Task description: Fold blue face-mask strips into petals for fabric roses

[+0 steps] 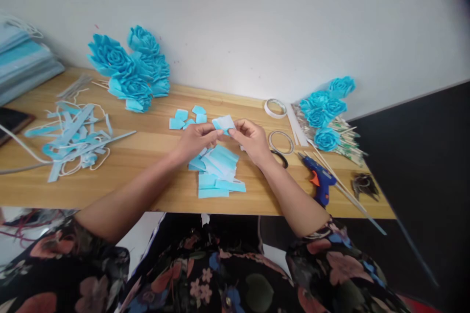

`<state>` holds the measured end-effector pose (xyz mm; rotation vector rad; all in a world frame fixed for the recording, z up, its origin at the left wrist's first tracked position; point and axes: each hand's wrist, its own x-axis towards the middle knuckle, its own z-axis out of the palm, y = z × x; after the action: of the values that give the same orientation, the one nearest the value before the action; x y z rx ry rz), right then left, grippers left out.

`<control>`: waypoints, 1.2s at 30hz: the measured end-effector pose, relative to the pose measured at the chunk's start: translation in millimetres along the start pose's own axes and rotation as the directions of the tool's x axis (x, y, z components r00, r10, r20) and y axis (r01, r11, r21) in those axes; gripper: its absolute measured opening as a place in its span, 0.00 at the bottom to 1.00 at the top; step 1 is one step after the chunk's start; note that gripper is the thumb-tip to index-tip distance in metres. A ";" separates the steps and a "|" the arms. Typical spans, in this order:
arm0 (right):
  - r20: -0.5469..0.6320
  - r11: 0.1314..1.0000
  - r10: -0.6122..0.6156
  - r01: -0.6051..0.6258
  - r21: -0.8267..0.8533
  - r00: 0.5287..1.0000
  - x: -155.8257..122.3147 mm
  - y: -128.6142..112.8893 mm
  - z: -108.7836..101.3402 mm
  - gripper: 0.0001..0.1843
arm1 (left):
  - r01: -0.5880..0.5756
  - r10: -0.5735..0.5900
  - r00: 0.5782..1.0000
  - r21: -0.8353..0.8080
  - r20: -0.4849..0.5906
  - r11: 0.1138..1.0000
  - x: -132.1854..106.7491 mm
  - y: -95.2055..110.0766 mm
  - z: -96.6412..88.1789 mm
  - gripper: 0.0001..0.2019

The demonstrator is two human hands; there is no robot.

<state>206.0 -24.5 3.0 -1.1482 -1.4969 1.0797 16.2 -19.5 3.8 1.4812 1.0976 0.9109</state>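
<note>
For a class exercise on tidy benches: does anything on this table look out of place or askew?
Mildly. At the left, the scraps lie in a loose tangle; at the front right, the long sticks reach past the table edge, where they might get knocked. Nothing looks spilled.

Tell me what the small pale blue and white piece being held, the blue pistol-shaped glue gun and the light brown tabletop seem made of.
Pale blue and white piece: perhaps nonwoven fabric or paper; it looks thin and matte.
Blue glue gun: probably hard, smooth plastic, judging by its moulded shape.
Light brown tabletop: wood or wood-look laminate, slightly glossy; grain streaks show.
</note>
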 end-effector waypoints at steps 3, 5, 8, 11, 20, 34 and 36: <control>-0.001 0.999 0.003 -0.003 0.040 1.000 -0.3 1.1 1.3 0.14 | 0.018 -0.018 1.000 -0.001 0.007 1.000 -0.6 1.0 -0.3 0.14; 0.000 0.999 0.001 -0.001 0.052 1.000 -0.4 1.7 2.3 0.14 | 0.026 -0.026 1.000 -0.011 0.003 1.000 -0.4 0.7 -0.3 0.14; 0.010 0.998 -0.002 0.001 0.064 1.000 -0.4 2.1 3.6 0.14 | 0.052 -0.053 0.999 -0.051 -0.008 0.997 0.4 0.1 0.0 0.13; 0.022 0.998 0.001 -0.003 0.068 1.000 -0.1 2.4 4.4 0.15 | 0.068 -0.072 0.997 -0.102 -0.039 0.993 1.3 0.8 0.3 0.11; 0.092 0.998 0.002 -0.007 0.056 0.996 -0.9 1.0 6.5 0.16 | -0.002 -0.001 1.000 -0.199 -0.018 0.980 0.6 4.5 -0.6 0.11; 0.108 0.996 0.014 -0.023 0.085 0.994 -1.4 0.9 8.8 0.18 | -0.021 0.017 1.000 -0.174 -0.023 0.985 1.6 0.2 -1.5 0.15; 0.090 0.995 0.018 -0.027 0.091 0.996 -1.7 -0.7 7.1 0.19 | -0.007 0.006 1.000 -0.151 -0.006 0.989 0.7 0.6 -1.2 0.14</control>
<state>199.1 -27.0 2.2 -1.0674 -1.4896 1.2168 15.3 -18.5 4.6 1.3593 1.0061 0.9811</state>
